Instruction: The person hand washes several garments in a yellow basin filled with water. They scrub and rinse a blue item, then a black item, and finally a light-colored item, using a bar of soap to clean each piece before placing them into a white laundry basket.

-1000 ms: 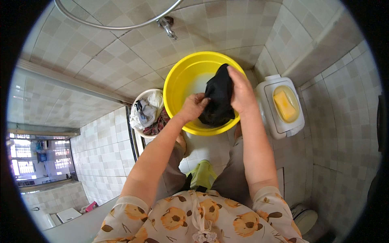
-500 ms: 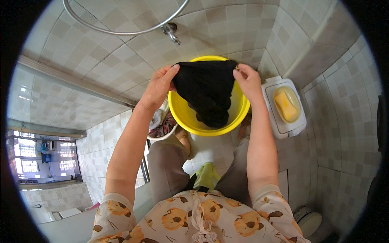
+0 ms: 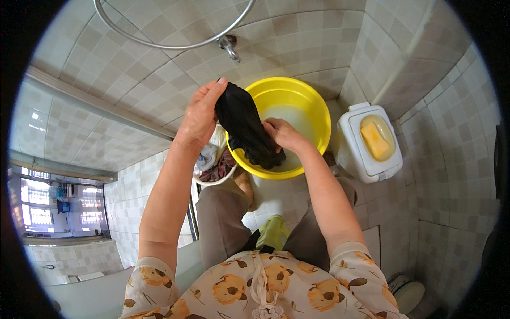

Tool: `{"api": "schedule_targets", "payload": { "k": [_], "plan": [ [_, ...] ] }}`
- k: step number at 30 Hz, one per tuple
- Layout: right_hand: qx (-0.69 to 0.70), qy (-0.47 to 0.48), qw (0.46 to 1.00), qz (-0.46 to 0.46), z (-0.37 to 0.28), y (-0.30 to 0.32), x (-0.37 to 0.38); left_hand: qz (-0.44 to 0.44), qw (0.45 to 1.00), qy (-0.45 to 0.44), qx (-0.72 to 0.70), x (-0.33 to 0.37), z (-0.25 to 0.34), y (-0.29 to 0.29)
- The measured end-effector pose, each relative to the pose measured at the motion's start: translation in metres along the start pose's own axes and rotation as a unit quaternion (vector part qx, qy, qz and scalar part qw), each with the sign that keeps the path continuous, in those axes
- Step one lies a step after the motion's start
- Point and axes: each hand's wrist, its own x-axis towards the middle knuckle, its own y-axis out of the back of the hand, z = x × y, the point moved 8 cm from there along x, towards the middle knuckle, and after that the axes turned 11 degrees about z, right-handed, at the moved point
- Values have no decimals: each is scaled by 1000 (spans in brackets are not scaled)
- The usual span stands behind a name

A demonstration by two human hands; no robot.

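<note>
A black garment point(image 3: 241, 119) hangs bunched lengthwise over the left side of a yellow basin point(image 3: 325, 119); its exact kind does not show. My left hand point(image 3: 201, 114) grips its upper end, thumb on top, just outside the basin's far left rim. Lower down, my right hand point(image 3: 284, 134) has closed round the cloth's right edge, above the inside of the basin. Cloudy, pale water point(image 3: 297, 119) fills the basin's bottom. The garment's lower end dangles near the front rim, and whether it touches the water is hard to see.
A white tub of clothes point(image 3: 215, 178) stands left of the basin, by my foot. To the right is a white lidded bin point(image 3: 366, 169), with a yellow bar of soap point(image 3: 375, 139) in a dish on top. A tap point(image 3: 229, 50) and shower hose point(image 3: 175, 47) are on the far wall.
My right hand has left the garment's upper right corner and come down and left to its side. The garment, spread wide before, now hangs narrow from my left hand, uncovering the water.
</note>
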Motion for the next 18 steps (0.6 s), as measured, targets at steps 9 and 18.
{"api": "schedule_targets", "payload": {
  "k": [9, 18],
  "plan": [
    [-107, -54, 986, -112, 21, -6, -13, 22, 997, -12, -67, -1, -3, 13],
    [-88, 77, 981, 157, 1, 65, -1, 97, 978, 34, -179, 11, -47, 30]
  ]
}}
